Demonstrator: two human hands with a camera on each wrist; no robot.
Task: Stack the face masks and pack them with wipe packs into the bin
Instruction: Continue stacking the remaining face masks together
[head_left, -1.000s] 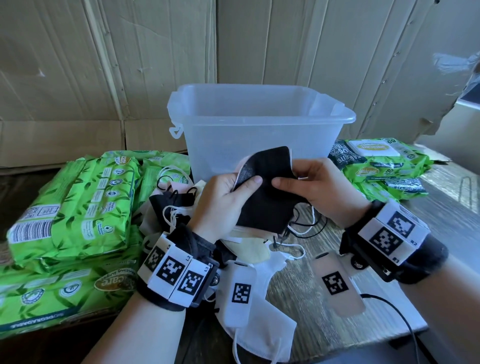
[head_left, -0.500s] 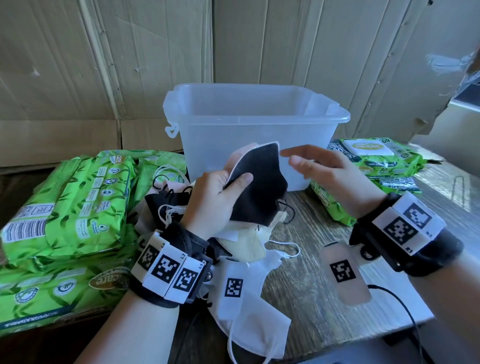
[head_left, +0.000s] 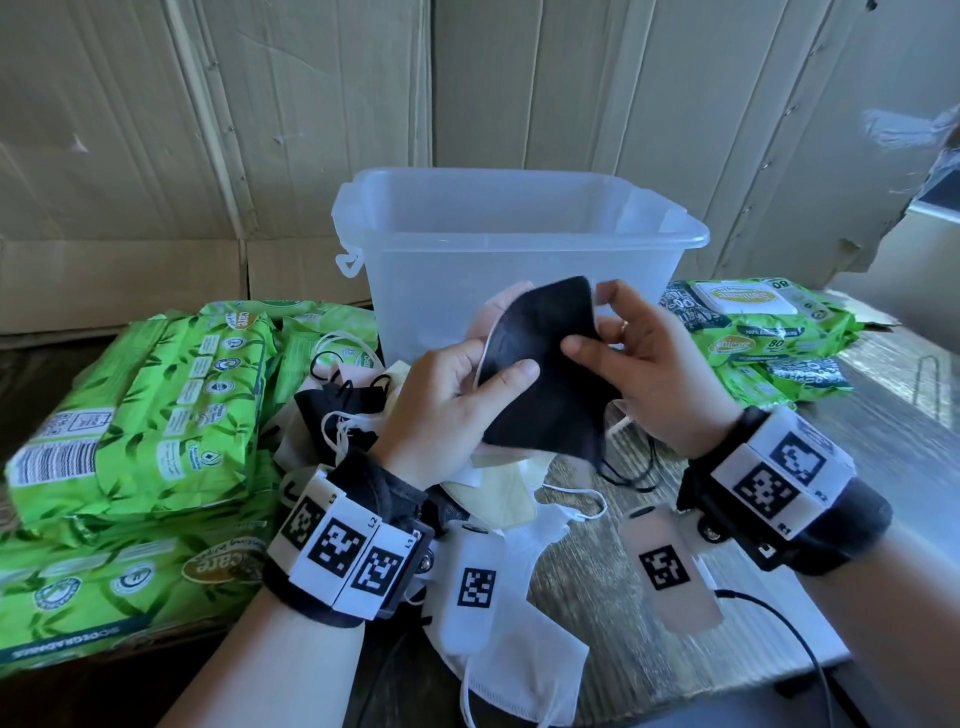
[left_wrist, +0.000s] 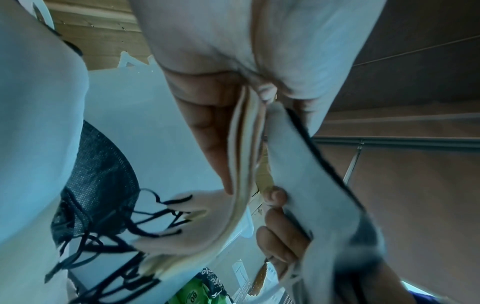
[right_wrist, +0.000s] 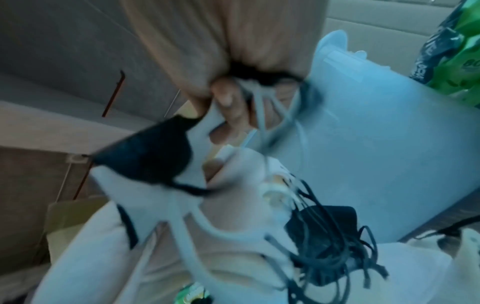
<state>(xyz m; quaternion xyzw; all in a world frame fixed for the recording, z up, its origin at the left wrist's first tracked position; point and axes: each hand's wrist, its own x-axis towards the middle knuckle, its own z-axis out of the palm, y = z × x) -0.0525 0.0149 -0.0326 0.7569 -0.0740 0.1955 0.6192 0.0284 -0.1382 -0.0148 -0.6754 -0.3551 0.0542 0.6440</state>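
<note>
Since half a sec ago the right hand (head_left: 660, 374) has come back in from open air & now pinches the right edge of the black mask (head_left: 545, 374), thumb on the front, fingers behind. The left hand (head_left: 441, 410) still grips the small stack: thumb pressed on the black mask's front, fingers curled behind a pink mask (head_left: 493, 317) that peeks out at the top left. Left wrist view shows several thin mask edges (left_wrist: 244, 164) sandwiched between the fingers, w/ right-hand fingertips (left_wrist: 275, 195) on the far side. Right wrist view is blurry; ear loops (right_wrist: 262, 115) run across the fingers.

The stack is held up just in front of the clear bin (head_left: 509, 254), which stands upright on the wooden table (head_left: 613, 587). Loose masks (head_left: 348, 415), black, white & cream, lie in a heap below & left of the hands, and a white mask (head_left: 519, 670) lies near the table's front edge. Green wipe packs (head_left: 140, 410) are stacked to the left; more wipe packs (head_left: 753, 327) sit right of the bin. Cardboard (head_left: 208, 130) lines the wall behind.
</note>
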